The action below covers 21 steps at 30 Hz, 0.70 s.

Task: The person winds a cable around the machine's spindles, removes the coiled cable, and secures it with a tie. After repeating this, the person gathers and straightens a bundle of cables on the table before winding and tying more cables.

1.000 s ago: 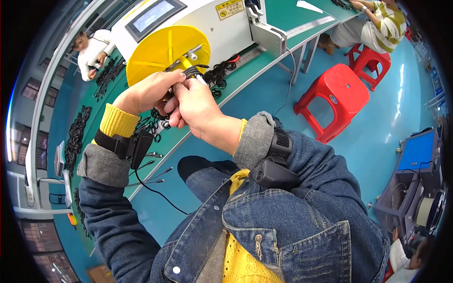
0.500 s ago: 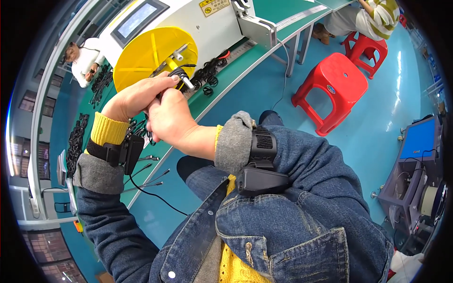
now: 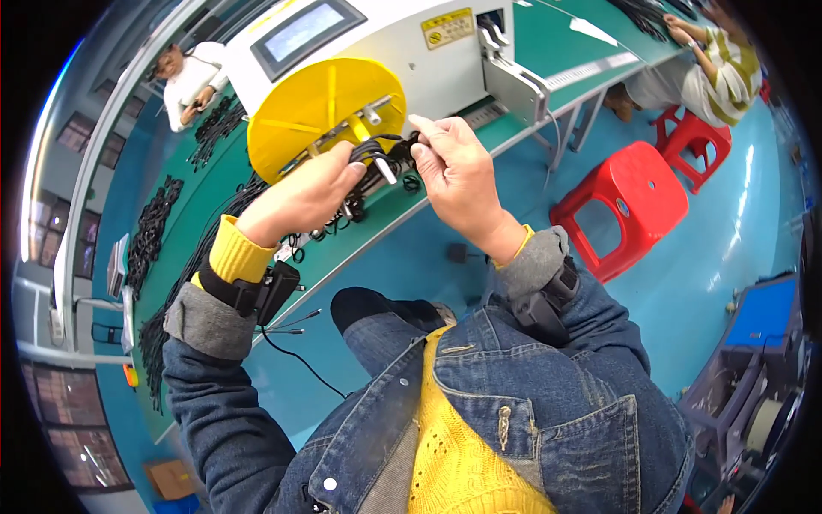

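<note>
A black cable (image 3: 372, 152) is looped around the metal pegs on the front of a yellow disc (image 3: 295, 111), which is mounted on a white machine (image 3: 411, 51). My left hand (image 3: 310, 195) is closed on the coil's near side, thumb lying along the loops; its other fingers are mostly hidden. A light-coloured peg (image 3: 387, 170) pokes out through the loops. Just right of the coil, my right hand (image 3: 462, 178) is pinched with thumb and forefinger together. Dark cable shows behind its fingertips, and what they hold, if anything, cannot be made out.
Coiled black cables (image 3: 154, 227) and long loose ones (image 3: 193, 295) lie on the green table (image 3: 231, 184). Red stools (image 3: 638, 201) stand on the blue floor to the right. One person (image 3: 193, 81) is across the table, another (image 3: 719, 73) at far right.
My hands were together at the coil; now my right hand has drawn away to the right. My left hand stays at the coil. The whole view has shifted somewhat.
</note>
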{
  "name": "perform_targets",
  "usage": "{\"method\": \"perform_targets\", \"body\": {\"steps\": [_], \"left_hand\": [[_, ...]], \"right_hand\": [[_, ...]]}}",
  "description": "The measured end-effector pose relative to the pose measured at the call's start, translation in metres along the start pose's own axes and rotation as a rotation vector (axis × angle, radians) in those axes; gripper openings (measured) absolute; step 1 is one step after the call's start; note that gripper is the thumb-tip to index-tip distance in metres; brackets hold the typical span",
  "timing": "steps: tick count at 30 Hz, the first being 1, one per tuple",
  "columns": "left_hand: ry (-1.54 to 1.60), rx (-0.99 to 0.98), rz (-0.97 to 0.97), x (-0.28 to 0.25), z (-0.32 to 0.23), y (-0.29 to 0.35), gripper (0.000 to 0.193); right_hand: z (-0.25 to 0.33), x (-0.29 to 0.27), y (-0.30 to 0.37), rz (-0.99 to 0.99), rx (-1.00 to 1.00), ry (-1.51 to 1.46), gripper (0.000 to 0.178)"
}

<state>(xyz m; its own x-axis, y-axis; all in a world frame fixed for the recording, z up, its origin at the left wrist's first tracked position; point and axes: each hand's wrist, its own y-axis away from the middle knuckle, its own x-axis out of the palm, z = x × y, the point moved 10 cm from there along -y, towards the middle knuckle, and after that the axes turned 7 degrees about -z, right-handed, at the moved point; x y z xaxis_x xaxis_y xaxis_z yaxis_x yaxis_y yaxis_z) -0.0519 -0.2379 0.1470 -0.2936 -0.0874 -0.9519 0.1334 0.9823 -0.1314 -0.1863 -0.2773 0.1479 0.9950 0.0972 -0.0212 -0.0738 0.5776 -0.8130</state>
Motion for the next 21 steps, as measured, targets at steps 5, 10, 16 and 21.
{"method": "perform_targets", "body": {"steps": [5,10,16,21], "left_hand": [[0.083,-0.251,0.057,0.004,0.01,0.007,0.022],[0.052,-0.125,-0.145,-0.004,0.003,0.011,0.024],[0.083,-0.142,-0.148,-0.006,0.006,0.012,0.023],[0.016,-0.099,-0.15,-0.009,-0.005,0.006,0.018]], "right_hand": [[-0.011,0.039,0.007,0.132,-0.169,-0.012,0.027],[-0.024,0.05,0.003,0.278,-0.116,-0.113,0.034],[-0.025,0.07,0.013,0.405,0.162,-0.294,0.046],[-0.017,0.065,0.009,0.308,0.106,-0.205,0.048]]}}
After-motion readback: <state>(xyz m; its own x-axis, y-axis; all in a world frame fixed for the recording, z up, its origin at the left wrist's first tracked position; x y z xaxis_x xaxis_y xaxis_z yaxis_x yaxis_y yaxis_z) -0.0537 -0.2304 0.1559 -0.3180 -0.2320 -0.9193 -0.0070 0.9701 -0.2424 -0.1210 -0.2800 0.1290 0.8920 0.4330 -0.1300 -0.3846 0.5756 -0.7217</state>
